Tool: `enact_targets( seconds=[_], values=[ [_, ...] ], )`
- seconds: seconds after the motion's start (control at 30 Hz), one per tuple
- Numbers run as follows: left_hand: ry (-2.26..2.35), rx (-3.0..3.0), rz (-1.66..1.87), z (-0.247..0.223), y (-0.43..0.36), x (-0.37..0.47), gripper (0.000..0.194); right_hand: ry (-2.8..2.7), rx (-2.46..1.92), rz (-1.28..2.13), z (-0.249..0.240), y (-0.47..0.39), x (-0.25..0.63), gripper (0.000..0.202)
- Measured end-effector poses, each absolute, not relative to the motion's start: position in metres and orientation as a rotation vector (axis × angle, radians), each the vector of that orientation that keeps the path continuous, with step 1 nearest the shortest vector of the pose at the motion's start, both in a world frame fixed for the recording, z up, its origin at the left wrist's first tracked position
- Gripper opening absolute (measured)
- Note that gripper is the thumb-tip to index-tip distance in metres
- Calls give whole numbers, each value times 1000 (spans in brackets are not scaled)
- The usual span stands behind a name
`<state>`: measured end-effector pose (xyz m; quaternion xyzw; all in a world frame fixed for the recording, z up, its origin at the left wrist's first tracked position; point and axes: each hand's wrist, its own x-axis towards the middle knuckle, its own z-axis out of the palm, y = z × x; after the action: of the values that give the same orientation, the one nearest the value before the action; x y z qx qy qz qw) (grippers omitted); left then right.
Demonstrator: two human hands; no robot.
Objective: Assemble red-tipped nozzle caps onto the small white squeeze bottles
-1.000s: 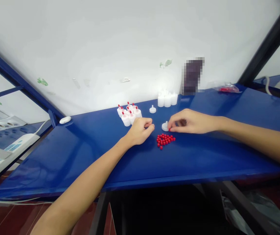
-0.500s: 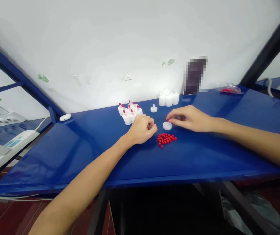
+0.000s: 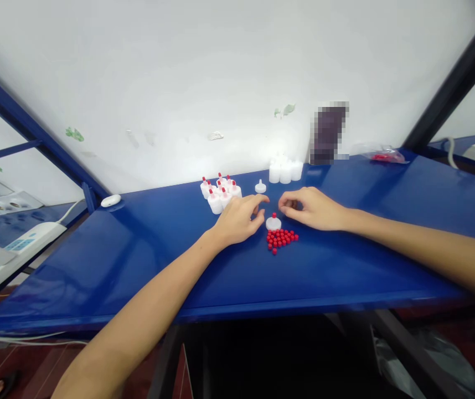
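White nozzle lid, red-capped, stands between the left hand, forefinger and thumb parted and empty, and the right hand, loosely curled, its inner fingers partly hidden, any hold unclear.

Both bare arms reach forward and converge. The left forearm slants up from the lower left to a nearly straight wrist; its left grip has the index finger stretched out, the thumb apart below it and the other fingers curled under. The right forearm comes in from the right, its right grip rounded, thumb and index tips close together. The two grips face each other, near but not touching.
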<state>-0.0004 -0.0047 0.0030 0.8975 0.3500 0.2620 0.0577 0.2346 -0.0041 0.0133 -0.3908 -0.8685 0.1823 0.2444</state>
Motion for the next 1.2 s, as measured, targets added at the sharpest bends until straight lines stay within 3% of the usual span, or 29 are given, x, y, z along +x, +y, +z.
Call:
enact_targets(
  seconds=[0.33, 0.63, 0.9, 1.2],
  values=[
    [1091, 2627, 1039, 2, -5, 4, 23, -2294, -1062, 855, 16, -15, 227, 33],
    [884, 2864, 853, 9, -11, -1, 64, -1942, -968, 975, 20, -12, 223, 34],
    [887, 3215, 725, 16, -10, 1, 33, -1998, -934, 1164, 25, -21, 220, 29],
    [759, 3347, 702, 17, -9, -2, 36, -2069, -901, 1161, 24, -23, 219, 31]
  ],
)
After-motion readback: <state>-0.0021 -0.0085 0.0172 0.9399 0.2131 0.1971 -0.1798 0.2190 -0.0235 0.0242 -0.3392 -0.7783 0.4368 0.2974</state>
